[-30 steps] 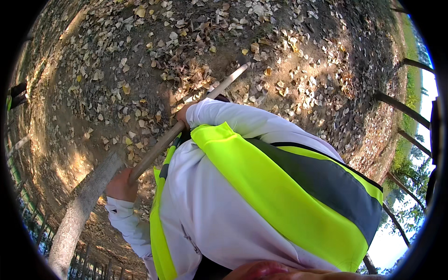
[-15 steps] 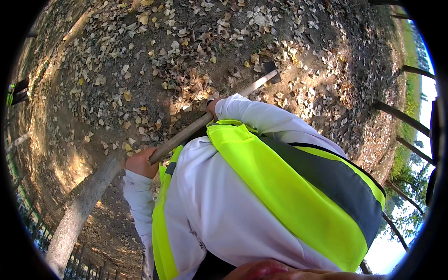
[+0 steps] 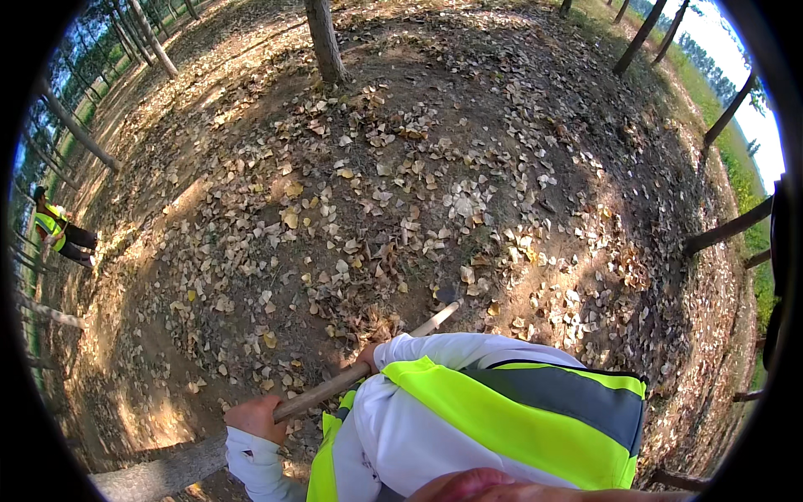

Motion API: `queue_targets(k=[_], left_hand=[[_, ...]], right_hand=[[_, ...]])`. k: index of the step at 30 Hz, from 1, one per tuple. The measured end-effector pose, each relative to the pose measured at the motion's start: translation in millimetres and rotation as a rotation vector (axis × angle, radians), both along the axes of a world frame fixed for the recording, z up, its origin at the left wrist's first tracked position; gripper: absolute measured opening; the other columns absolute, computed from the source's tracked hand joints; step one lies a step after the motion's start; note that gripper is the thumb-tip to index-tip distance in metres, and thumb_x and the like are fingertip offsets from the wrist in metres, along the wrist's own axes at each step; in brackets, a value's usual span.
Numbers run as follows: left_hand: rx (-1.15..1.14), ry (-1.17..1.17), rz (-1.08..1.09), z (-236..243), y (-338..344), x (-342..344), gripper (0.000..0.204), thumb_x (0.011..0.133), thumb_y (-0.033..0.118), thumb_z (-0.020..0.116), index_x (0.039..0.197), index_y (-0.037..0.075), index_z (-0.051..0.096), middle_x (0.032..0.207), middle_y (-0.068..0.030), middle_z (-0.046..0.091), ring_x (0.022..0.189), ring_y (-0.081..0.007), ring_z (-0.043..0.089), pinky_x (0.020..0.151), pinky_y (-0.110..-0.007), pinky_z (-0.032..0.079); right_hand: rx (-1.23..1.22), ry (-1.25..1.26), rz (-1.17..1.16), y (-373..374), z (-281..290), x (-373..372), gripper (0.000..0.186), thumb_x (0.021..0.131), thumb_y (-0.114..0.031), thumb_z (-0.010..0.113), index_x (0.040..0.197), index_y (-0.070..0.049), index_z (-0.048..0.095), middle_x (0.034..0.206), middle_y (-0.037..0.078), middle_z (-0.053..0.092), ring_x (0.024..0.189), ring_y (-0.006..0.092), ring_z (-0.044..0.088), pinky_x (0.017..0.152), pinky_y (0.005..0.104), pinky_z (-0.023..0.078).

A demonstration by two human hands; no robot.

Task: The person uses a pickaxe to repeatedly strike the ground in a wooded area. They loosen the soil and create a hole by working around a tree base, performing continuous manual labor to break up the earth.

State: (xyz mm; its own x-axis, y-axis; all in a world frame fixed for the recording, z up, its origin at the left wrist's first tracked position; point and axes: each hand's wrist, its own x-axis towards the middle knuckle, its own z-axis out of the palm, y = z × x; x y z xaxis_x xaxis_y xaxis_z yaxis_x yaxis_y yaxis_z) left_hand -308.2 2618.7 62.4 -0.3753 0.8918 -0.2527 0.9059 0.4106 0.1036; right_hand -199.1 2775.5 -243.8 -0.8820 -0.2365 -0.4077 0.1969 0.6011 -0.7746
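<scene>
Both my hands are closed round the wooden handle of a long hoe (image 3: pixel 324 391), which slants from lower left up toward the centre right. My left hand (image 3: pixel 256 417) grips the near end of the shaft. Farther along, my right hand (image 3: pixel 368 356) holds it in front of my body, its fingers partly hidden by the white sleeve. The dark metal hoe head (image 3: pixel 447 295) is at the far end, close to the leaf-strewn soil; whether it touches the ground I cannot tell.
Dry leaves (image 3: pixel 393 192) cover the brown soil. A pale tree trunk (image 3: pixel 159 475) stands close by my left hand, another trunk (image 3: pixel 324 42) farther ahead. At the left, a person in a yellow vest (image 3: pixel 54 226) is some way off. More trees (image 3: pixel 729 226) line the right side.
My view has tilted up, bringing trees and the distant person into sight. My hands and the hoe sit lower in the picture, both hands still on the handle.
</scene>
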Motion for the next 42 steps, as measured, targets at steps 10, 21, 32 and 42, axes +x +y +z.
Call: queue_targets(k=[10, 21, 32, 42], left_hand=[[-0.062, -0.01, -0.057, 21, 39, -11, 0.028, 0.051, 0.016, 0.061, 0.078, 0.015, 0.053, 0.064, -0.0064, 0.053, 0.062, -0.0232, 0.053, 0.054, -0.033, 0.041], [-0.044, -0.037, -0.351, 0, 71, -88, 0.031, 0.054, 0.015, 0.059, 0.084, 0.013, 0.051, 0.072, -0.0062, 0.053, 0.069, -0.0226, 0.053, 0.059, -0.033, 0.042], [-0.116, -0.09, -0.606, -28, 97, -159, 0.024, 0.058, 0.013, 0.056, 0.081, 0.011, 0.05, 0.076, -0.0083, 0.053, 0.072, -0.0248, 0.053, 0.058, -0.036, 0.043], [-0.194, -0.08, -0.711, -38, 122, -184, 0.024, 0.059, 0.016, 0.055, 0.082, 0.012, 0.051, 0.072, -0.0084, 0.054, 0.07, -0.0256, 0.054, 0.057, -0.035, 0.044]], right_hand=[[0.101, -0.034, -0.11, 27, -11, -6, 0.035, 0.051, -0.027, 0.06, 0.084, -0.019, 0.052, 0.082, 0.006, 0.055, 0.078, 0.0257, 0.051, 0.068, 0.0348, 0.039], [0.175, -0.096, -0.254, 64, -12, -39, 0.036, 0.055, -0.028, 0.057, 0.09, -0.02, 0.05, 0.088, 0.006, 0.053, 0.083, 0.026, 0.05, 0.071, 0.0351, 0.038], [0.235, -0.215, -0.435, 72, 1, -59, 0.037, 0.059, -0.029, 0.053, 0.095, -0.021, 0.048, 0.093, 0.006, 0.052, 0.087, 0.0262, 0.048, 0.074, 0.0353, 0.037], [0.252, -0.181, -0.527, 73, -29, -106, 0.039, 0.062, -0.031, 0.052, 0.099, -0.022, 0.047, 0.096, 0.006, 0.051, 0.09, 0.0267, 0.047, 0.076, 0.0357, 0.037]])
